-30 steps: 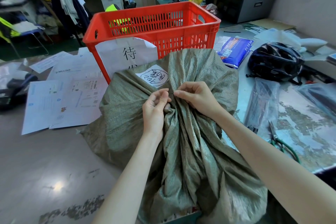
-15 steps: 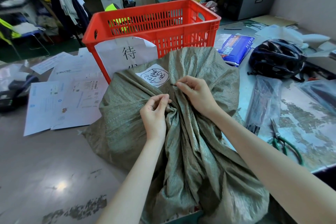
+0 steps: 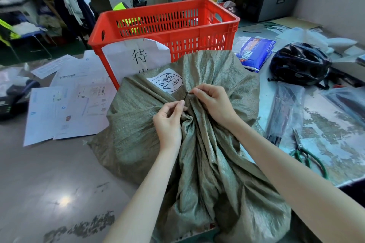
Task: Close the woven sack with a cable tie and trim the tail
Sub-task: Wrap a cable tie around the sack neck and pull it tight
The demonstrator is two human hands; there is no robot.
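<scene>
A grey-green woven sack [image 3: 136, 124] lies on the table, its mouth gathered into a neck pointing toward me, a white hand-written label [image 3: 167, 83] on top. A thin black cable tie [image 3: 186, 96] runs round the gathered neck. My right hand [image 3: 213, 102] pinches the tie's free end just above the neck. My left hand [image 3: 167, 122] pinches the tie at the neck, against the folds. Most of the tie is hidden by fabric and fingers. Green-handled scissors [image 3: 305, 154] lie on the table to the right.
A red plastic crate [image 3: 167, 23] with a paper sign stands right behind the sack. Loose papers [image 3: 65, 108] lie at the left. A black helmet [image 3: 298, 63], a blue packet [image 3: 254, 51] and a bag of black cable ties [image 3: 284, 110] sit at the right.
My right hand has drawn the tie's end up and away from the neck, so a short black length now shows. My left hand stays at the gathered folds.
</scene>
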